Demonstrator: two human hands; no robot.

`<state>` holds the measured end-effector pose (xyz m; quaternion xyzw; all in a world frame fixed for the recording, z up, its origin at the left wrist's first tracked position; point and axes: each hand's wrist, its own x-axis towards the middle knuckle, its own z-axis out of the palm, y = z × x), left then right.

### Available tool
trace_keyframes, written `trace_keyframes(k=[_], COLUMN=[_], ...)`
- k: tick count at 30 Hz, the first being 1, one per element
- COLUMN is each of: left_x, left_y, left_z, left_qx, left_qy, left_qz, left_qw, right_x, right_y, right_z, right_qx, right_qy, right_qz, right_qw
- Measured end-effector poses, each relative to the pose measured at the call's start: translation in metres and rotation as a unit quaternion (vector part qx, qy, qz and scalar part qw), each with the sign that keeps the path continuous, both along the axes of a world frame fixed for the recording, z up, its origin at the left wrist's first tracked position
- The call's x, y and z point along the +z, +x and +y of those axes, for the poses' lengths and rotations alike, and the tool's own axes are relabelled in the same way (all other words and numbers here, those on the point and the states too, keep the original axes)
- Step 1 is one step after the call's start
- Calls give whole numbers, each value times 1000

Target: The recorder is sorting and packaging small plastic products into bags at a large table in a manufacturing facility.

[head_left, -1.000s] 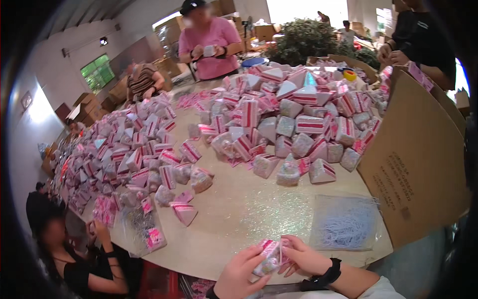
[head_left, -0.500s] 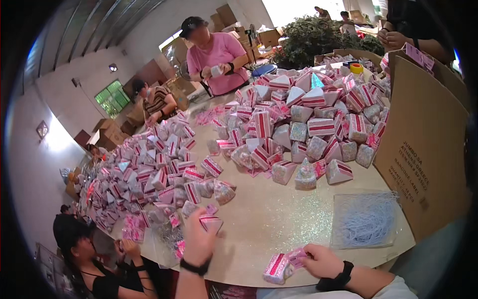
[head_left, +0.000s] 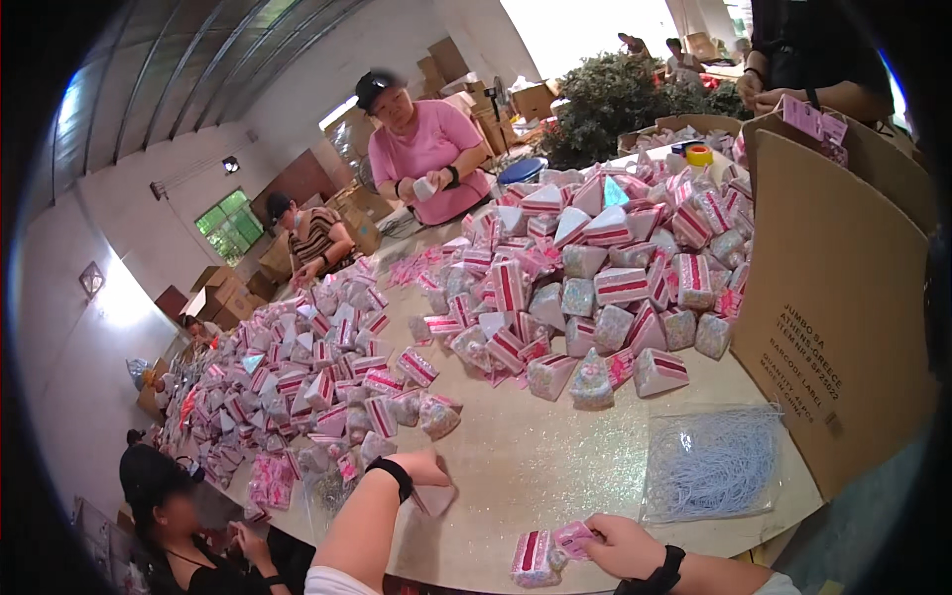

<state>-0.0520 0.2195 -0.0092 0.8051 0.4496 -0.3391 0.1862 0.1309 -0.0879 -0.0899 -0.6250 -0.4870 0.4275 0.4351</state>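
Note:
Near the front edge of the table, my right hand (head_left: 623,547) pinches a pink tag (head_left: 572,540). That tag touches a glittery cake-slice ornament (head_left: 534,557) with white and dark pink layers, which lies on the tabletop. My left hand (head_left: 424,468) is bent over at the wrist, its fingers mostly hidden, with a second cake-slice ornament (head_left: 433,500) in its grip, pale side showing. Just beyond it stands the near edge of a large pile of cake-slice ornaments (head_left: 382,416).
A clear bag of pale blue strings (head_left: 714,464) lies right of my right hand. A tall cardboard box (head_left: 823,317) closes off the right side. More ornaments (head_left: 595,288) are heaped ahead. A person (head_left: 188,526) sits close at left; another (head_left: 426,149) stands across the table.
My left hand has turned over at the wrist and lowered the ornament toward the table, its forearm reaching further in. My right hand keeps its pinch on the tag. The view has shifted slightly.

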Motion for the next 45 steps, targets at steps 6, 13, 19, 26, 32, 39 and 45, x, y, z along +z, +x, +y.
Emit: trace_keyframes(k=[6,13,19,26,32,39,45], left_x=[-9,20,-25,-54,1,-3,1], left_y=[1,-6,-16,-19,38,84,112], left_z=[-37,-15,-14,-29,-21,35,54], left_qx=[-26,71,79,126,267,-130,18], left_qy=[49,-117,37,54,-90,392,318], left_qz=[-64,-159,-28,-194,-429,-276,-134], left_qw=[996,978,996,971,858,868,938], right_x=[6,19,21,9,9,0,5], right_y=[3,1,1,-1,-2,-6,0], right_z=[-4,-11,-15,-13,-12,-9,-8], right_qx=[22,-18,-36,-19,-25,-31,-28], right_qy=[10,78,93,90,89,108,95], right_qz=[-19,32,49,14,3,98,73], right_qw=[1000,996,994,996,996,989,992])
